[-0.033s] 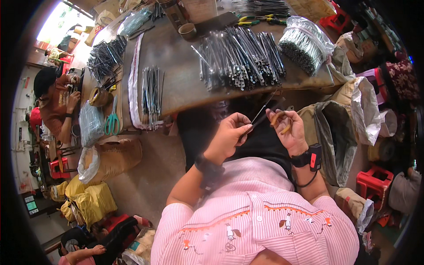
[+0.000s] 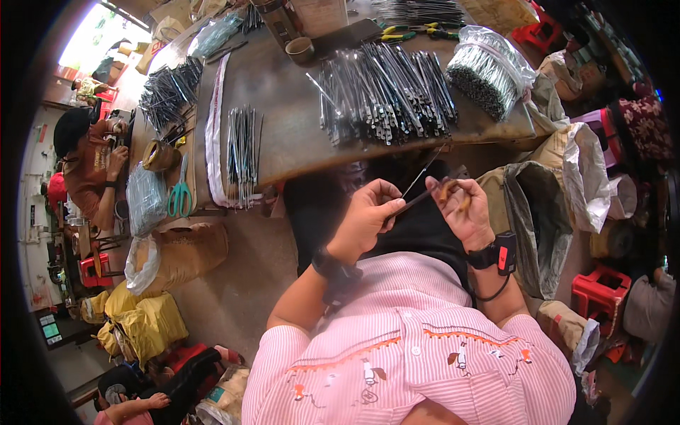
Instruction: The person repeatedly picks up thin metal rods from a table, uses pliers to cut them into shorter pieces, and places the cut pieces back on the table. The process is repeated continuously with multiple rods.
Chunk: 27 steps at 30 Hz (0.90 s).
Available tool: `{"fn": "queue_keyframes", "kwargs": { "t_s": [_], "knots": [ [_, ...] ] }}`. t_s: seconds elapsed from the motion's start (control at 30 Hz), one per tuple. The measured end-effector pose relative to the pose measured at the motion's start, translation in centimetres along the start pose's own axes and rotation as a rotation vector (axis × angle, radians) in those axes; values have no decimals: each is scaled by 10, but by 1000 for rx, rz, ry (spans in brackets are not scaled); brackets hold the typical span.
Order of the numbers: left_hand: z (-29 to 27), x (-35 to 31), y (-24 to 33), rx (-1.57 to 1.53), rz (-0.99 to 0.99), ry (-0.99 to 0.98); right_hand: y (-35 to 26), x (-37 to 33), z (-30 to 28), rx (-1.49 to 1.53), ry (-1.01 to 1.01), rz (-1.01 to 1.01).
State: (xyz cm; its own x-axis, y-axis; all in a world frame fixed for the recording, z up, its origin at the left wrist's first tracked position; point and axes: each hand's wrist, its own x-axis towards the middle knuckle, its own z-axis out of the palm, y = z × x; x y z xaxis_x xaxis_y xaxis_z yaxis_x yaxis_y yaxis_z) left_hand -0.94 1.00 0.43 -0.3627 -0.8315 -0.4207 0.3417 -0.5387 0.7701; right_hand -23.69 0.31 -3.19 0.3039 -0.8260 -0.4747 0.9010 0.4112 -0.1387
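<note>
My left hand (image 2: 372, 212) is closed, with thumb and forefinger pinching a thin, light metal strip (image 2: 422, 174) that slants up to the right. From the same pinch a dark flat strip (image 2: 416, 201) runs to my right hand (image 2: 464, 209). The curled fingers of my right hand, with yellow-brown coverings on some of them, close around the dark strip's far end; they are slightly blurred. Both hands are over my dark lap, just in front of the table edge. Beyond them a wide pile of metal strips (image 2: 386, 95) lies on the table (image 2: 283, 106).
Left of the pile lie a smaller row of strips (image 2: 243, 152) and a white band (image 2: 214, 134). A plastic-wrapped bundle (image 2: 489, 74) is at the right; pliers (image 2: 400, 34) lie behind. Teal scissors (image 2: 180, 193) are at the left, near a co-worker (image 2: 92, 159). Open sacks (image 2: 535, 212) stand right.
The fingers of my right hand have shifted slightly around the dark strip. My left hand keeps its place, and the things on the table are unmoved.
</note>
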Motion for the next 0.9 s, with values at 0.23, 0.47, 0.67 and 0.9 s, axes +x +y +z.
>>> {"fn": "queue_keyframes", "kwargs": {
  "t_s": [0.23,0.47,0.67,0.9],
  "knots": [
    [12,-2,6,340,228,103,2,-16,-11,-394,-116,132],
    [15,-7,10,722,534,156,14,-24,1,-1171,-167,0],
    [17,-6,11,751,524,156,17,-22,2,-1422,-198,-93],
    [13,-4,8,625,449,133,9,-21,7,-1796,-274,-398]
  ]
}}
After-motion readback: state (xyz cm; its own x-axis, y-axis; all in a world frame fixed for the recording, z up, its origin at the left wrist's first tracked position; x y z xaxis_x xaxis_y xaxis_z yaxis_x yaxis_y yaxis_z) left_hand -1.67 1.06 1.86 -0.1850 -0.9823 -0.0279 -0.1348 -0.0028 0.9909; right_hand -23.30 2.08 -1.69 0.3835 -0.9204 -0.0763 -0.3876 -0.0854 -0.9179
